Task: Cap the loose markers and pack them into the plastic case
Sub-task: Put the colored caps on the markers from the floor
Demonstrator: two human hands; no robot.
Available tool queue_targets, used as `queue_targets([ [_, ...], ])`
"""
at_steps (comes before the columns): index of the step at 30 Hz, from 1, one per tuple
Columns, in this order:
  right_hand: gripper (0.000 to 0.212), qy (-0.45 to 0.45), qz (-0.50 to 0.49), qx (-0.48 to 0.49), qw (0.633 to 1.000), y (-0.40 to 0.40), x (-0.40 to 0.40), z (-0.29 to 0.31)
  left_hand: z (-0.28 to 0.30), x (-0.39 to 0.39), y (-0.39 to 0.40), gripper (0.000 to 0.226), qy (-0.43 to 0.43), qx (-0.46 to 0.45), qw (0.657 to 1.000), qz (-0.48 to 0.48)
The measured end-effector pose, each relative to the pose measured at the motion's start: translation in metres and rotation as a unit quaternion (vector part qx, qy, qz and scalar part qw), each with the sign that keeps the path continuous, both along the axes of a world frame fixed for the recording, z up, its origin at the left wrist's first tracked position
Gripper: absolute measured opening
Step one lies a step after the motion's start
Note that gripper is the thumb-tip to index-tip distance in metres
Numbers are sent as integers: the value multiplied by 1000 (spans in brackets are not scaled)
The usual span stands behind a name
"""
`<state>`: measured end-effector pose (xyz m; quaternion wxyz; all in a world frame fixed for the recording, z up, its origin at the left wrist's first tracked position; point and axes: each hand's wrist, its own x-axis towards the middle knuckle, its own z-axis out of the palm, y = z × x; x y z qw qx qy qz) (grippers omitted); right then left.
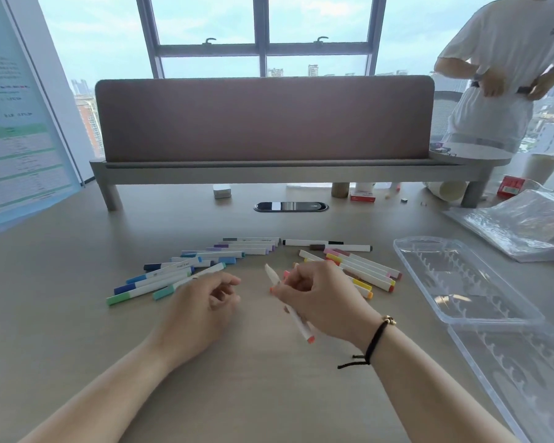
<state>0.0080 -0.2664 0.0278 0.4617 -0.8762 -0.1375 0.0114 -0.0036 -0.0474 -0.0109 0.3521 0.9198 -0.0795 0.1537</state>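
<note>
Right hand is pinching a white marker with an orange-red end, holding it at a slant just above the worktop, right in the middle of the frame. There's a black cord bracelet on that wrist. Left hand is just left of it, fingers loosely curled, holding nothing, hovering near or resting on the worktop, hard to say which.

Behind the hands the rest of the markers are fanned out flat: a blue/green/purple bunch at centre left, and a pink/yellow/orange/brown bunch at centre right, plus a couple of dark-capped ones further back.

The clear plastic case lies open at the right side of the frame, with its other half running toward the lower right. No markers in it. A crinkly plastic bag sits behind it at the right edge.
</note>
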Motion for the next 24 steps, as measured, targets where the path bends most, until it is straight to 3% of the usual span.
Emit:
queue_targets([
  [3, 14, 49, -34, 206, 977, -3, 2, 8, 6, 3, -21, 31, 0, 138, 990, -28],
  [6, 20, 80, -72, 340, 934, -8, 6, 13, 14, 15, -46, 37, 3, 166, 984, -63],
  [10, 16, 101, -109, 395, 906, -13, 6, 17, 17, 32, -69, 30, 5, 283, 956, -78],
  [12, 15, 114, -119, 428, 889, -15, 6, 17, 19, 32, -78, 37, -19, 350, 933, -76],
  [15, 15, 125, -111, 448, 878, -16, 6, 16, 15, 29, -78, 44, -63, 371, 923, -83],
  [17, 10, 119, -93, 448, 881, -17, 7, 17, 12, 25, -66, 50, -77, 322, 939, -87],
  [21, 10, 122, -47, 434, 891, -14, 6, 15, 22, 12, -34, 31, -40, 43, 997, -55],
  [23, 16, 124, -23, 413, 902, -12, 5, 13, 25, 6, -22, 26, 17, -135, 990, -23],
  [24, 19, 129, -9, 412, 902, -10, 4, 11, 26, 2, -18, 24, 54, -235, 970, -17],
])
